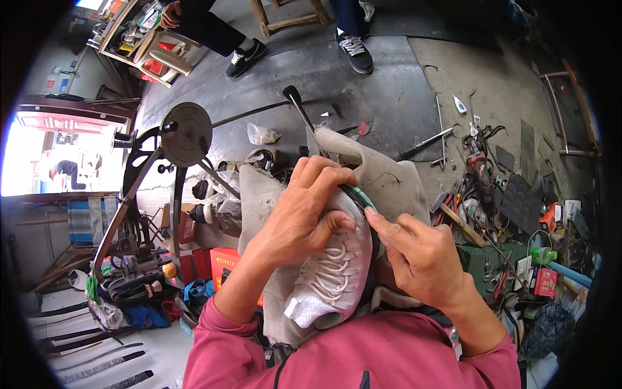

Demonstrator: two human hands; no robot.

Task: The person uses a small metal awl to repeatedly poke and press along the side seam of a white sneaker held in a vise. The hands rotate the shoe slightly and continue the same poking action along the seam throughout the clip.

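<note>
A white lace-up sneaker (329, 272) lies on a grey-beige cloth (387, 178) over my lap, its toe pointing away from me. My left hand (304, 211) grips the toe, fingers over the far edge and thumb on the upper. Along the toe's right edge runs a dark and green sole edge (358, 196). On that side my right hand (421, 256) has its index fingertip against the sole edge. Its other fingers are curled, and whatever they may hold is hidden.
A metal machine with a round wheel (186, 134) stands at left. On the right lie a hammer (461, 220), a power tool (478, 165) and several loose tools. Black sneakers (355, 52) of a person are at the far side, near a wooden stool (295, 23).
</note>
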